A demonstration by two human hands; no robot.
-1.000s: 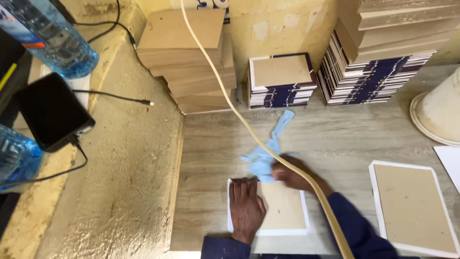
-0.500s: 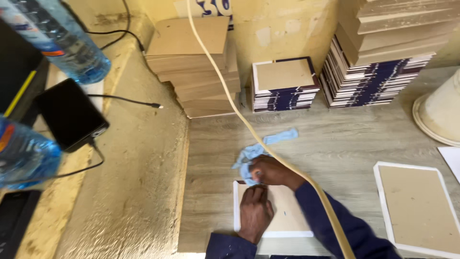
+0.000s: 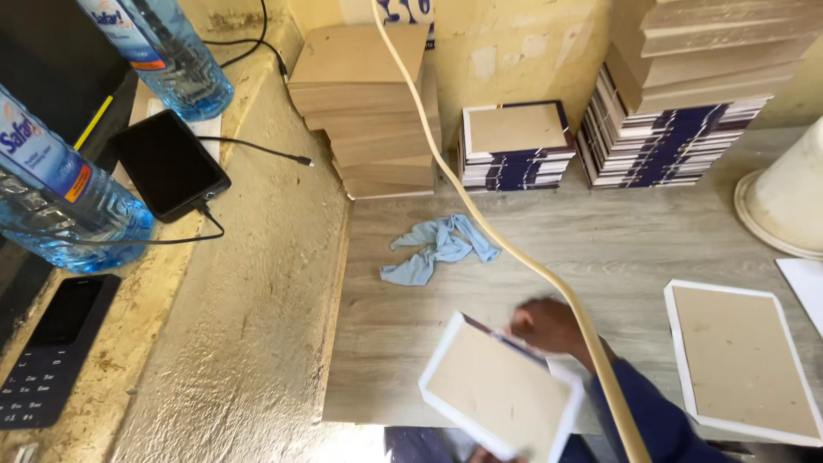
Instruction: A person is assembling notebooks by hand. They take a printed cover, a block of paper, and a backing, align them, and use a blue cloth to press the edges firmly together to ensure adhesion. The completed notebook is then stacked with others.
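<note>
A white picture frame (image 3: 501,390) with a brown board back is lifted off the table and tilted, back side up, at the lower middle. My right hand (image 3: 549,326) grips its far edge, and a dark blue sleeve runs down to the bottom right. Only a sliver of my left hand (image 3: 477,454) shows under the frame's near edge, so its grip is hidden. A crumpled light blue cloth (image 3: 439,247) lies loose on the wooden table (image 3: 617,240), apart from both hands.
A second white frame (image 3: 741,360) lies back up at the right. Stacked frames (image 3: 514,146) and brown boards (image 3: 364,107) line the back wall. A cream cable (image 3: 480,214) crosses diagonally. Water bottles (image 3: 60,197), phones and a white bucket (image 3: 784,201) sit around.
The blue cloth has been let go and now lies on the table farther back. The frame that lay flat has been picked up and tilted.
</note>
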